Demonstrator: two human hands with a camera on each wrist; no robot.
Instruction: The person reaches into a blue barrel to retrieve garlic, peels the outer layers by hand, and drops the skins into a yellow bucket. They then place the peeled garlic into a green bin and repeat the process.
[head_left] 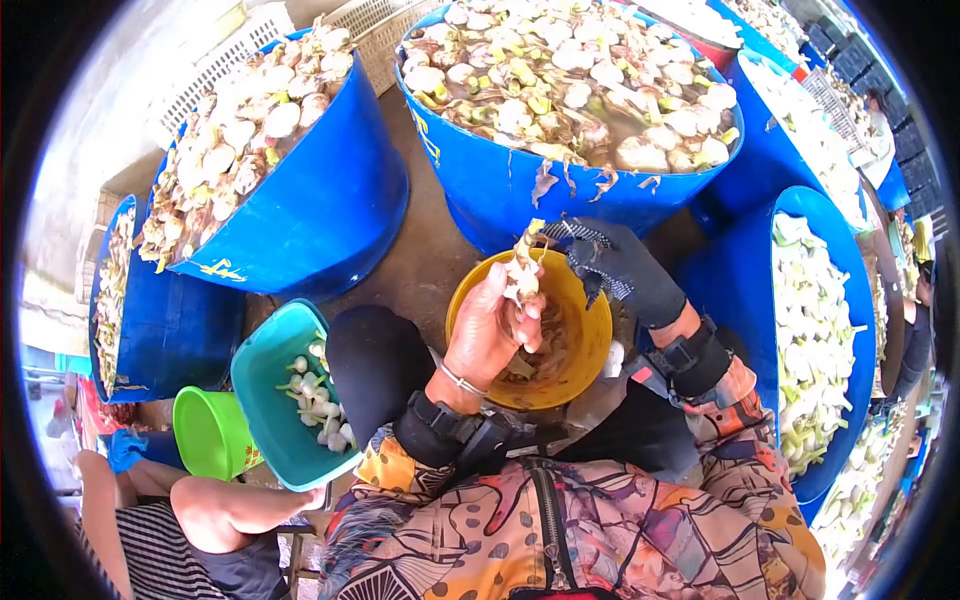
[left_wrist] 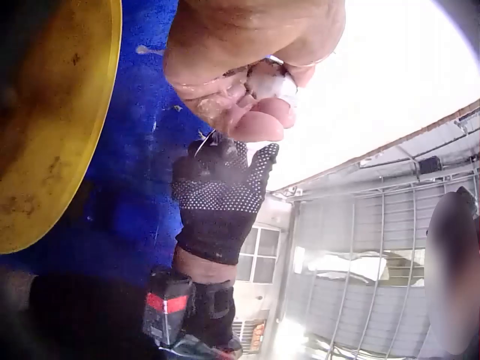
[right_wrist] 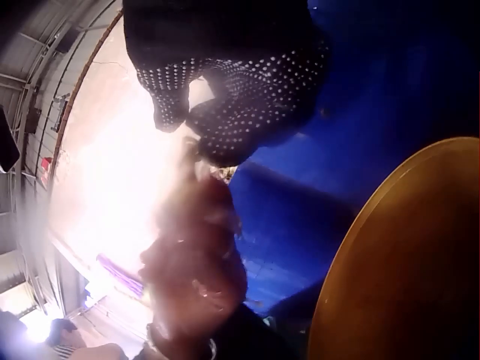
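In the head view my bare left hand (head_left: 478, 335) grips a garlic bulb (head_left: 523, 278), its stalk pointing up and away. My right hand (head_left: 622, 272), in a black glove with white dots, has its fingertips at the end of that stalk. The right wrist view shows the gloved thumb and finger (right_wrist: 214, 131) pinched together there, with the left hand blurred below. Beside the glove in the left wrist view is a thin shiny sliver (left_wrist: 201, 142), too small to name. Under both hands stands a yellow bucket (head_left: 597, 345) with loose skins inside.
Large blue tubs (head_left: 570, 200) of unpeeled garlic stand in front and to the left. Another blue tub (head_left: 862, 330) at the right holds whitish garlic. A teal basin (head_left: 262, 375) with several peeled bulbs and a green bucket (head_left: 208, 432) sit left, near another person's legs (head_left: 235, 500).
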